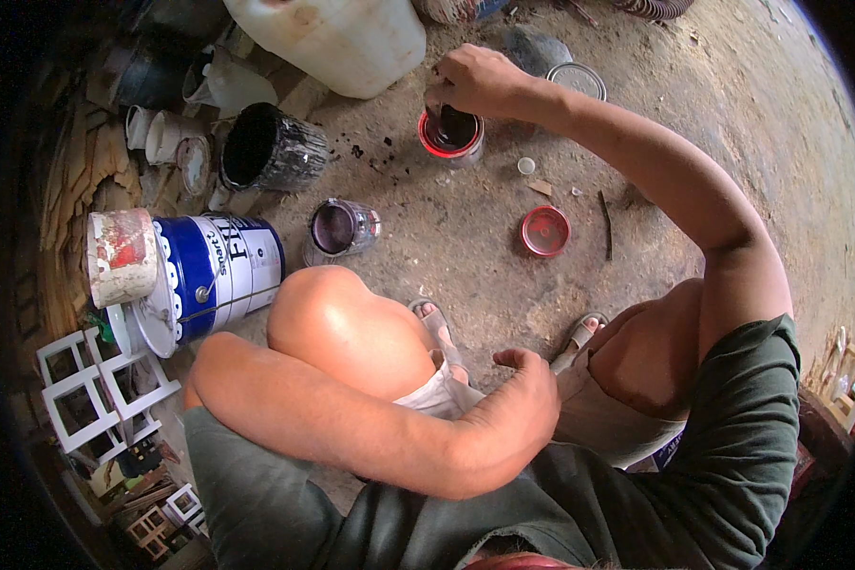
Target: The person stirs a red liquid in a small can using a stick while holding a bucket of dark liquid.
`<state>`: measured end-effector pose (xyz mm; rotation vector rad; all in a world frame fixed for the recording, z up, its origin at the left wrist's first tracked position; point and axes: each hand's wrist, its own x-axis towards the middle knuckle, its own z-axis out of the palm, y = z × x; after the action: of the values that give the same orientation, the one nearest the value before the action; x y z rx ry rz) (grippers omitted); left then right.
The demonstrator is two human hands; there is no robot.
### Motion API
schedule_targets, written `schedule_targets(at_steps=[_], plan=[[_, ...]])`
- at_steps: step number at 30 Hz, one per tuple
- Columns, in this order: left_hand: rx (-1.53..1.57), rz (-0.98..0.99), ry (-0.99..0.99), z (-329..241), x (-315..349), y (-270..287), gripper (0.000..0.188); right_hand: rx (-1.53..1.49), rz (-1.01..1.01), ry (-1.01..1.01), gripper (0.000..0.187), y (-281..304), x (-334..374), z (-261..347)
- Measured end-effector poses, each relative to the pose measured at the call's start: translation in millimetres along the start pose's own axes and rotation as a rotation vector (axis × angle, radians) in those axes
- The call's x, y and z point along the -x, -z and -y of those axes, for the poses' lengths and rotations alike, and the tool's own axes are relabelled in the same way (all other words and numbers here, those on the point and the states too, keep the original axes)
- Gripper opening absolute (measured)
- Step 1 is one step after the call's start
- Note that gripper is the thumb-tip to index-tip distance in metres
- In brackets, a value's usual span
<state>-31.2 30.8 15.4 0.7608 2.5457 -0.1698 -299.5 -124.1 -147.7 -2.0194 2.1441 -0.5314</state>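
My right hand (pixel 473 81) is stretched far forward over a small red-rimmed can (pixel 435 147) with dark contents. Its fingers are closed around a thin dark stick-like thing that dips into the can; most of it is hidden by the hand. My left hand (pixel 527 399) hangs between my knees, loosely bent, one finger or the thumb sticking out and nothing seen in it. A red round lid (pixel 545 231) lies on the ground right of the can. Closer to my left knee stands a smaller can (pixel 335 228) with dark purplish contents.
A black-stained bucket (pixel 299 147) and a blue and white pail (pixel 242 271) lie at left, with a crusted white pot (pixel 122 256) by the pail. A big whitish jug (pixel 351 43) stands far. A silver lid (pixel 578 82), white cap (pixel 525 165) and thin stick (pixel 605 226) are on the ground.
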Motion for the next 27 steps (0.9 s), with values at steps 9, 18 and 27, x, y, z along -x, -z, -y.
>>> schedule_targets(at_steps=[9,18,27], plan=[[-0.086,0.191,-0.171,13,-4,4,0.030,0.094,0.077,0.025,0.037,-1,2,1],[-0.297,-0.258,-0.325,35,0,12,0.023,0.049,0.052,0.071,0.031,-3,1,-5],[-0.972,-0.934,-1.002,137,5,25,0.021,-0.063,-0.053,-0.050,0.030,-11,-4,-3]])
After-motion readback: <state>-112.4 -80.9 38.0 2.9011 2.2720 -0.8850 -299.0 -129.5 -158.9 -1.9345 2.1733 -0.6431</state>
